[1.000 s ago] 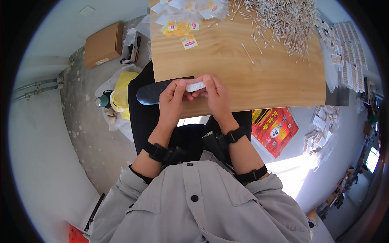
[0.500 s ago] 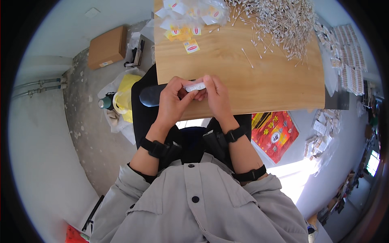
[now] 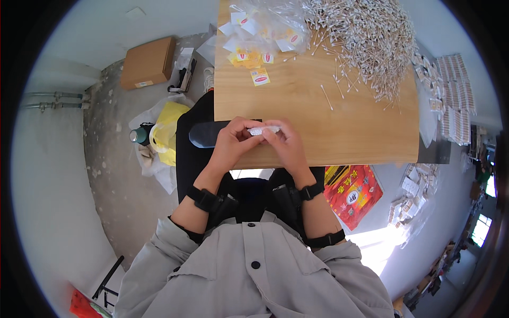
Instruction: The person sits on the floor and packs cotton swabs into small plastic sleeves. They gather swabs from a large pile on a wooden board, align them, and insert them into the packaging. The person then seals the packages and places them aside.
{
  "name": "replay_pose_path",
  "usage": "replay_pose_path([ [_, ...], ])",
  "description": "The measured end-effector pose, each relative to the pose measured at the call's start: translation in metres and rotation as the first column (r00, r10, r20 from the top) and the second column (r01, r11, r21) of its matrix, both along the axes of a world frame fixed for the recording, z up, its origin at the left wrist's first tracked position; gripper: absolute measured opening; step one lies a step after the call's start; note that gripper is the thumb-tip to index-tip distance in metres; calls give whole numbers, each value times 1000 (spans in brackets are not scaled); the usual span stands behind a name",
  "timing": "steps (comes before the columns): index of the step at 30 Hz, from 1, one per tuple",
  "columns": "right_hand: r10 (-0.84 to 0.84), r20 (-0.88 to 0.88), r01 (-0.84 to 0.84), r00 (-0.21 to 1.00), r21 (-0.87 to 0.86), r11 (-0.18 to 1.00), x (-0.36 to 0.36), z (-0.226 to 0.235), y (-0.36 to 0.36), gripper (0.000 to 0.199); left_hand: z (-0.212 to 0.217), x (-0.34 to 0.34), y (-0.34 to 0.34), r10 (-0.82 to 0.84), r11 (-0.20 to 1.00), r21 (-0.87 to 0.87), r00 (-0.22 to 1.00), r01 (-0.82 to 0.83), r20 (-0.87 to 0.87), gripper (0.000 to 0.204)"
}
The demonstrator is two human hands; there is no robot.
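Over the near edge of the wooden table (image 3: 371, 135), both hands hold a small bundle of cotton swabs (image 3: 258, 131), its bumpy white tips facing up. The fingers of my left hand (image 3: 232, 143) are closed round its left end. My right hand (image 3: 287, 146) pinches the right end, thumb against the near side. The swabs' sticks are hidden by my fingers. Farther off on the right lies a big loose pile of cotton swabs (image 3: 371, 47), with a few strays in front of it.
Clear plastic bags (image 3: 289, 26) with printed cards lie at the far left of the table, a yellow-and-white card (image 3: 260, 77) before them. Packed swab bundles (image 3: 456, 95) are stacked on the right. A cardboard box (image 3: 148, 62), yellow bag (image 3: 168, 132) and red printed sack (image 3: 354, 193) lie below table level.
The view has shifted, so the table sits lower in it. My right thumb and fingers have moved inward over the bundle; both hands still hold it.
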State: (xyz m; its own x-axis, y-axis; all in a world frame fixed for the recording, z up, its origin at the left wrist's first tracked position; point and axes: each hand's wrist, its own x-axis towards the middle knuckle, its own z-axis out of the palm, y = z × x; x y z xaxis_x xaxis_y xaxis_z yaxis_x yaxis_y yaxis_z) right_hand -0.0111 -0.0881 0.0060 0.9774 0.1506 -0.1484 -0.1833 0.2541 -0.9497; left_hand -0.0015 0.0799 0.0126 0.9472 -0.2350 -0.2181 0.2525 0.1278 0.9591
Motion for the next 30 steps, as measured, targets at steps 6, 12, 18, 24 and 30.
replay_pose_path([
  [6, 16, 1, -16, 1000, -127, 992, 0, 18, -1, 24, 9, -9, 3, 54, 997, 40, 991, -59, 120, 27],
  [12, 57, 213, 20, 975, -345, 938, 5, 25, -15, 19, 21, -6, 4, -1, 980, 194, 968, -49, 250, 20],
  [18, 9, 145, 45, 989, -365, 930, 1, 32, -6, 15, 22, -7, -1, 47, 984, 165, 995, -62, 93, 14],
  [24, -147, -143, 96, 979, -311, 946, -2, 36, 11, 19, 23, -11, -13, 217, 973, -9, 932, -229, -292, 15],
  [30, -181, -295, 143, 938, -145, 979, -1, 35, 15, 21, 22, -20, -16, 204, 968, 129, 973, -217, 112, 14],
])
